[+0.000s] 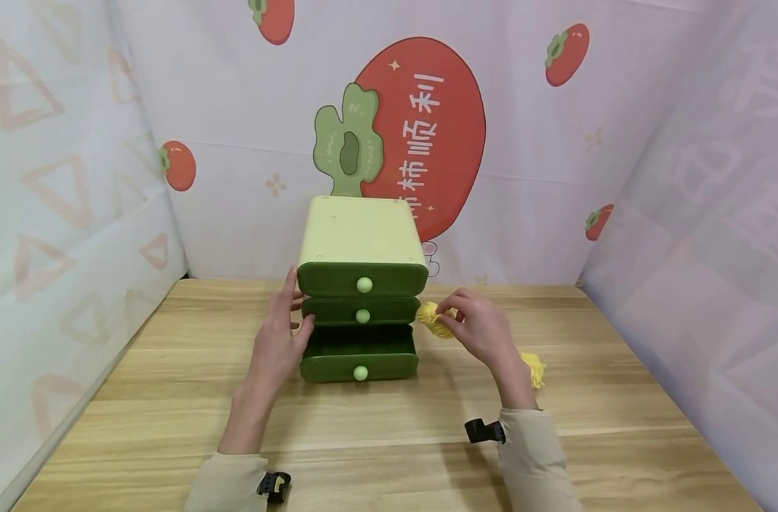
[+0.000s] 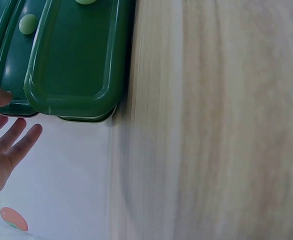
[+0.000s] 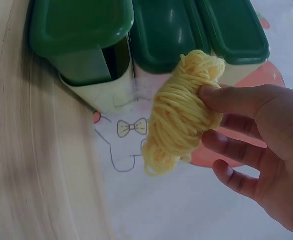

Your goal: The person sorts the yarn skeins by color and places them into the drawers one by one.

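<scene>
A small drawer cabinet [image 1: 363,231] with a cream body and dark green fronts stands on the wooden table. Its bottom drawer [image 1: 360,367] is pulled out, while the two upper ones look closed. My left hand [image 1: 279,331] is at the cabinet's left side, thumb by the edge of the middle drawer [image 2: 17,70] and fingers loosely spread beside it. To the right of the cabinet, my right hand [image 1: 481,328] pinches a twisted bundle of yellow yarn [image 3: 184,112] between thumb and fingers. The bundle is held in the air near the drawer fronts.
A second yellow yarn bundle [image 1: 533,369] lies on the table [image 1: 389,434], partly hidden behind my right wrist. Fabric walls with persimmon prints [image 1: 427,142] enclose the table at the back and both sides. A black strap [image 1: 485,431] is on my right sleeve.
</scene>
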`<state>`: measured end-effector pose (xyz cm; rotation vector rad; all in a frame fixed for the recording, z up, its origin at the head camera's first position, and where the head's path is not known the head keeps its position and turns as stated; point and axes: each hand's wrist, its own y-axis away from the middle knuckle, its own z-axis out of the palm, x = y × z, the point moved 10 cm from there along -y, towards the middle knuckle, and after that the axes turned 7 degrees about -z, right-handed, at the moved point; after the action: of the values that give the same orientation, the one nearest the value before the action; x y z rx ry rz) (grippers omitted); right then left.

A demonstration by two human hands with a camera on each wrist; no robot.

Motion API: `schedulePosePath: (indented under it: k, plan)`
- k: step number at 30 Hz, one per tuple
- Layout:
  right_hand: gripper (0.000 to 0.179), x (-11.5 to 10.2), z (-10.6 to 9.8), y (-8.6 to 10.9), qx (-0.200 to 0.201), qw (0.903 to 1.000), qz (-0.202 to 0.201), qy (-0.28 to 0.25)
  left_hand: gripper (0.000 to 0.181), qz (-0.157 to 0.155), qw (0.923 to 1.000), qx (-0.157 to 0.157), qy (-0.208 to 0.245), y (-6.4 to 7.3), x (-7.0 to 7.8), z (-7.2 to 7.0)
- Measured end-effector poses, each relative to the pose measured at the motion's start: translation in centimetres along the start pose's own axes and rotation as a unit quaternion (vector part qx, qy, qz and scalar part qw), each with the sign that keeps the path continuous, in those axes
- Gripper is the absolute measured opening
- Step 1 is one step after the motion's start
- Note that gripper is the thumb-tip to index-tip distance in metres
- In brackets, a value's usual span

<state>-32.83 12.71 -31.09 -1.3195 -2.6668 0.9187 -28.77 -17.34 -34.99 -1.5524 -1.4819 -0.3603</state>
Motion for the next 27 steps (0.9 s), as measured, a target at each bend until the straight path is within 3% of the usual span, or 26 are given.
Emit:
schedulePosePath:
  k: [14,27]
  plan:
    - [0.008,-3.1,0.2,-0.4,-0.007,0.9978,-0.064,0.012,0.090,-0.001,1.0000,-0.001,-0.002,0.0,0.0,0.0]
    - [0.011,-7.5,2.1,-0.8,0.001,0.9862,-0.165,0.010,0.089,0.003,1.0000,0.000,-0.005,0.0,0.0,0.0]
